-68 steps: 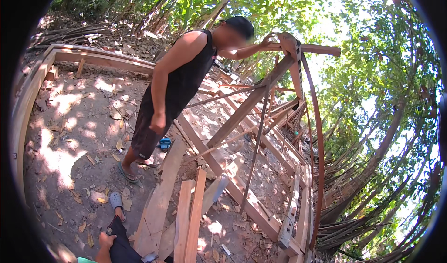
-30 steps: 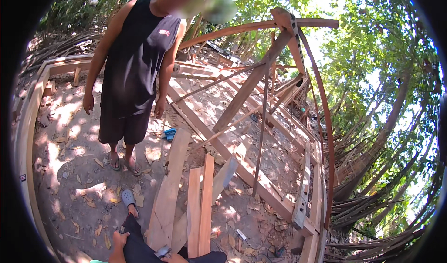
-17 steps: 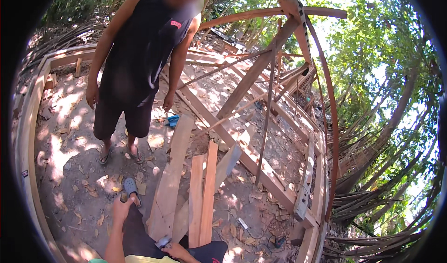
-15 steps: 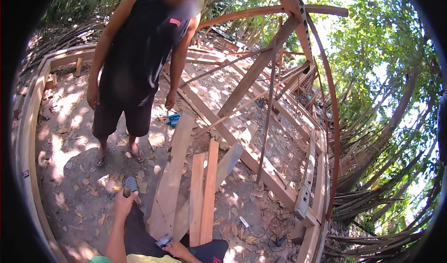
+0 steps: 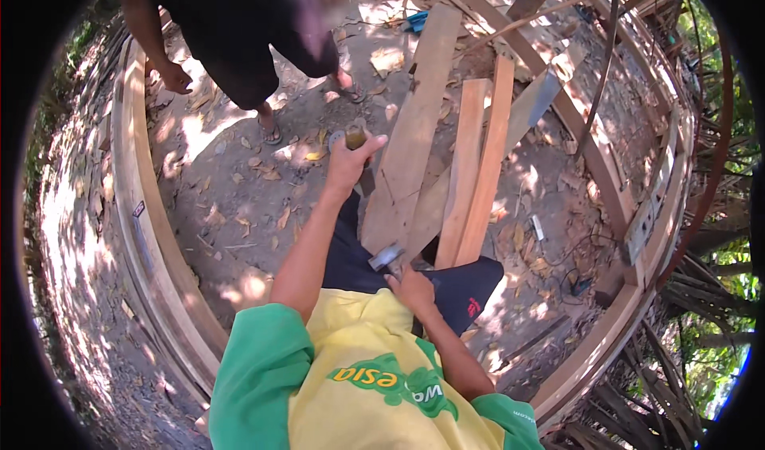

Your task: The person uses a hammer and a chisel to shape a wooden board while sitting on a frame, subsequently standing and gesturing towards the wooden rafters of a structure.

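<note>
I sit on the dirt in a yellow and green shirt and black shorts. My left hand (image 5: 348,163) is stretched forward and closed around the toe end of my sandal (image 5: 355,137). My right hand (image 5: 414,288) rests by my lap and grips a hammer (image 5: 386,256), its metal head pointing up left. A wide wooden plank (image 5: 414,131) lies just right of my left hand. Two narrower planks (image 5: 476,171) lie side by side beyond my right hand.
Another person in black clothes stands close ahead, one hand (image 5: 175,76) hanging, sandalled feet (image 5: 271,131) on the dirt. A curved wooden frame (image 5: 147,227) bends round the left, another (image 5: 613,322) round the right. Dry leaves, a grey board (image 5: 542,99) and a blue thing (image 5: 414,21) lie about.
The view has tipped down toward my lap. My left arm has reached forward to my sandal. The person in black has walked from the upright timber frame to just in front of me.
</note>
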Action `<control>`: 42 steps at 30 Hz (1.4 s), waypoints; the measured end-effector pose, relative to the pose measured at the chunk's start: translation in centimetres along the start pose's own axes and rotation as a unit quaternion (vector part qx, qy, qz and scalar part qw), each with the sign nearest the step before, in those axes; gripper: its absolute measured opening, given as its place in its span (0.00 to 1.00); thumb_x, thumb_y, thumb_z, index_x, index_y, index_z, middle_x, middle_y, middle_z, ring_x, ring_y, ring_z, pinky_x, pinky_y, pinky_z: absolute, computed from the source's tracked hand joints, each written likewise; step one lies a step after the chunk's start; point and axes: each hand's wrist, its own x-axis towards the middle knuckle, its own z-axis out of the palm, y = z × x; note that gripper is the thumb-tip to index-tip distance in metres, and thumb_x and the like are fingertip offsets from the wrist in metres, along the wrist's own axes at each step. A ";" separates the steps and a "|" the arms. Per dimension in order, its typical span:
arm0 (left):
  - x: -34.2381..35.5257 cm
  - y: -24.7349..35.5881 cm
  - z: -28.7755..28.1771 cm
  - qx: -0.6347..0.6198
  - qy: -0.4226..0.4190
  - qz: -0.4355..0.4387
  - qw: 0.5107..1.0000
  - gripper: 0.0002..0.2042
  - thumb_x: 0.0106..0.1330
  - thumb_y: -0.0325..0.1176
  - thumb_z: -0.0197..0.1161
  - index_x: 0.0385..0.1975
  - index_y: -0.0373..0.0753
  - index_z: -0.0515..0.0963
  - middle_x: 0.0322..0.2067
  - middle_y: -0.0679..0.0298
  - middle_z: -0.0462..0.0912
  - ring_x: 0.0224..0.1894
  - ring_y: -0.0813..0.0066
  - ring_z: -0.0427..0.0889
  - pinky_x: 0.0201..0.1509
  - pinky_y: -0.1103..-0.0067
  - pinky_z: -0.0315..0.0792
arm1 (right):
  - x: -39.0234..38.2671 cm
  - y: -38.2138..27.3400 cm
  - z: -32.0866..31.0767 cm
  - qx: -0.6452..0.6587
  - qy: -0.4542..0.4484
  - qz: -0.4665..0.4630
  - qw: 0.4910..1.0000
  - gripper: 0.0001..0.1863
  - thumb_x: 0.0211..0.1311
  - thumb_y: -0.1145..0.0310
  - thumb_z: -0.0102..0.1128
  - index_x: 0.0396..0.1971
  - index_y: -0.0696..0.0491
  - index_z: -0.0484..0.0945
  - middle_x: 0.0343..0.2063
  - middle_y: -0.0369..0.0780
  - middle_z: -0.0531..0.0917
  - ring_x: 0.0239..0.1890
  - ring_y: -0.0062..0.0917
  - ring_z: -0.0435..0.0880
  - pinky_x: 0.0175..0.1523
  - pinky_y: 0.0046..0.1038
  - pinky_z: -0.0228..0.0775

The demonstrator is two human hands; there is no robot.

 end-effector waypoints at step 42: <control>-3.9 -4.1 7.7 0.116 -0.252 0.021 0.960 0.13 0.62 0.34 0.76 0.25 0.41 0.75 0.20 0.78 0.71 0.23 0.90 0.67 0.26 0.85 0.60 | -3.5 3.3 -3.6 0.180 -0.008 0.003 0.984 0.29 0.61 0.47 0.66 0.45 0.60 0.77 0.37 0.57 0.85 0.46 0.55 0.84 0.50 0.50 0.74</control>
